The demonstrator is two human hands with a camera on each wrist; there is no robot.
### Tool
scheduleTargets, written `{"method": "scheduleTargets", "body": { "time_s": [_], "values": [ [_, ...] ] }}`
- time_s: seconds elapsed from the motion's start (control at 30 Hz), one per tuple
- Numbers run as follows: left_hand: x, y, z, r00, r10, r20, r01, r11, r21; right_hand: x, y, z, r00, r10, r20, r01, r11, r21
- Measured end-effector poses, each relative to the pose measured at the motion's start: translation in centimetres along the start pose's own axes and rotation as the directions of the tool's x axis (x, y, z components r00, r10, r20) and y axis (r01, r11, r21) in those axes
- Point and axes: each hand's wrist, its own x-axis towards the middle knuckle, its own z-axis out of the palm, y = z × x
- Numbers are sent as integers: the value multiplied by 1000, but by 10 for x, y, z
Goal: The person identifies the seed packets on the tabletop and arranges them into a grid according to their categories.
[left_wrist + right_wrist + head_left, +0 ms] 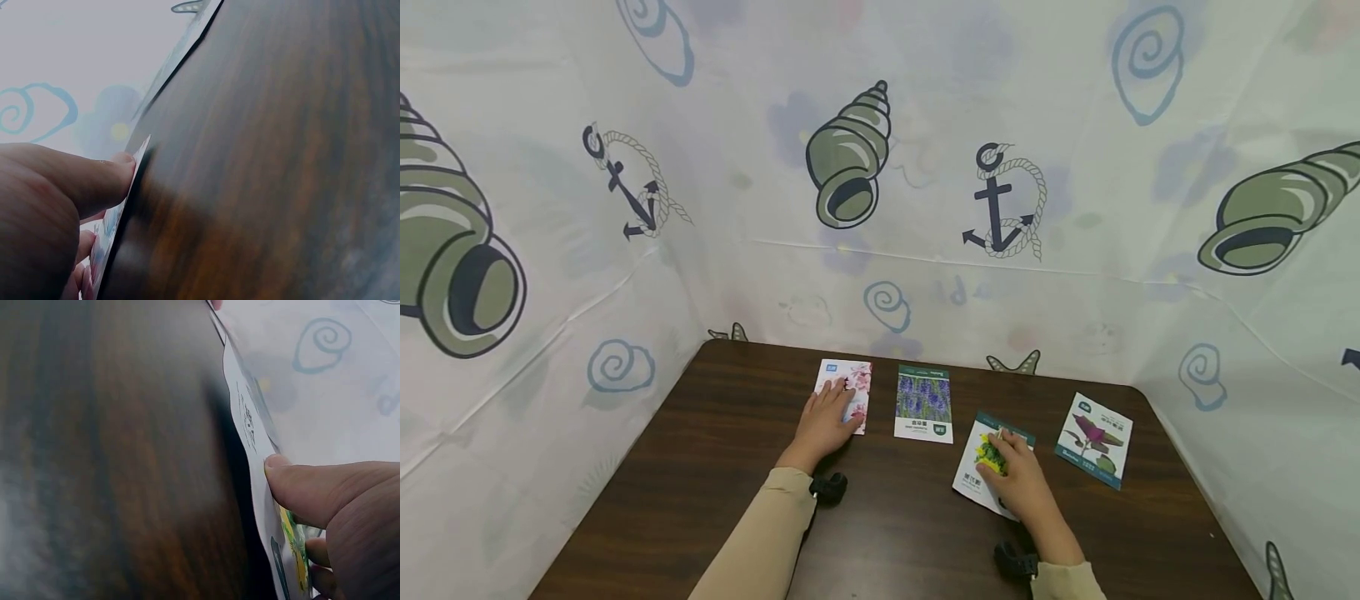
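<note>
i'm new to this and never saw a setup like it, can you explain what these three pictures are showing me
There is no machine here: a person works with two bare hands. The wide picture comes from a camera on the head, looking forward and down. The two close, tilted ones come from cameras on the left and right wrists.

On the dark wooden table lie four flat flower-picture cards or packets. The left hand rests on the pink-flower one; the right hand touches the yellow-flower one. I can't see a clear grip on either. The purple-spike one lies between the hands, and the dark-magenta-flower one lies beyond the right hand.
</note>
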Motion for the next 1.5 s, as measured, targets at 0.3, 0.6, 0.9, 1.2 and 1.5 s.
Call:
{"method": "scheduleTargets", "body": {
  "time_s": [0.3,0.6,0.9,1.2,1.5],
  "values": [
    [0,0,2,1000,0,4,0,1000,5,-9,-7,0,1000,-16,13,16,1000,-16],
    [0,1,-1,1000,-7,8,7,1000,8,-14,-12,4,999,-31,6,31,999,-28],
    [1,-1,0,1000,-4,6,4,1000,1,-16,-16,7,998,-50,26,51,998,-36],
    [3,-3,2,1000,-10,6,10,1000,7,-18,-23,6,997,-42,65,47,996,-71],
    [3,-2,1,1000,-4,11,4,1000,7,-21,-30,7,995,-48,90,57,994,-93]
  ]
}}
